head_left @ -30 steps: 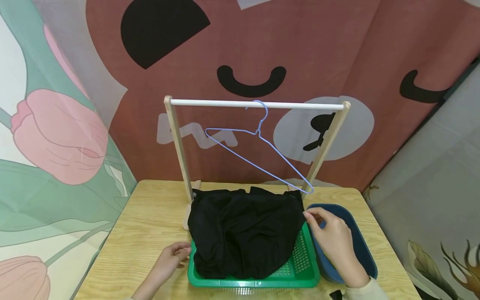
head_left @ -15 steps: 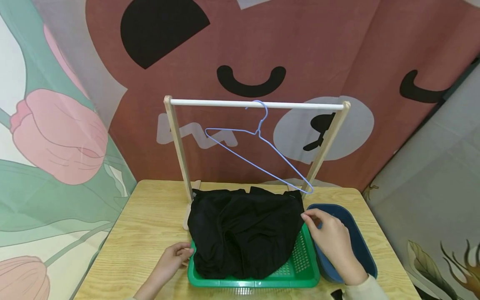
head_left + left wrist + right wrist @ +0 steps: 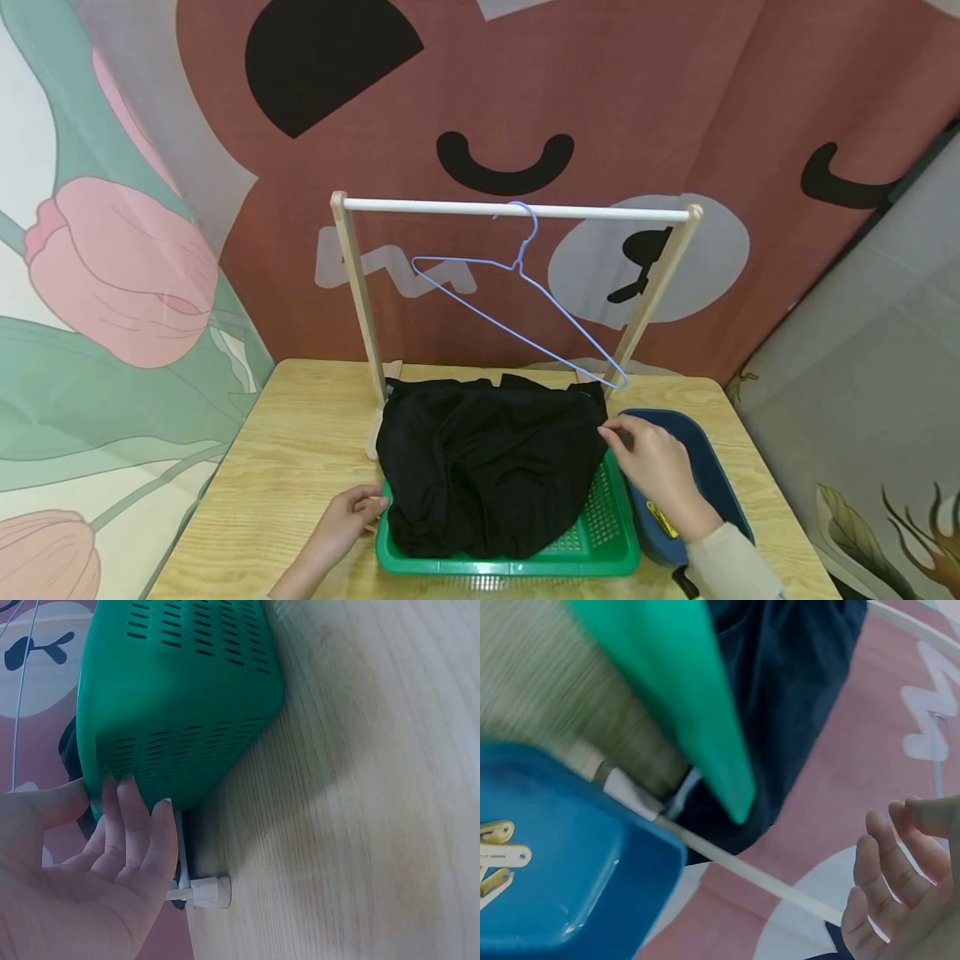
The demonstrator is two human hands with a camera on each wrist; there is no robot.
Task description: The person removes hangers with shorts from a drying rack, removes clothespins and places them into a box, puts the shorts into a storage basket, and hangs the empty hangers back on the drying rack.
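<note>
A black garment (image 3: 495, 467) lies bunched in a green perforated basket (image 3: 510, 567), covering most of its inside. My left hand (image 3: 337, 525) is at the basket's left side. In the left wrist view, its thumb is at the rim and its fingers lie along the outer wall, holding the edge. My right hand (image 3: 660, 467) hovers by the garment's right edge, thumb and forefinger close together. The right wrist view shows its fingers loosely bent with nothing between them. Behind the basket, a blue wire hanger (image 3: 519, 264) hangs from a white rail (image 3: 420, 207).
Wooden posts (image 3: 651, 292) hold up the rail at both ends. To the basket's right stands a blue bin (image 3: 716, 471), partly under my right forearm. Several yellow and white clip-like pieces (image 3: 504, 856) lie in it. The wooden table (image 3: 315, 417) ends before a printed curtain.
My left fingers have shifted slightly right onto the basket's edge. My right hand has drifted a little left, uncovering a yellow piece in the bin. Garment and hanger stay put.
</note>
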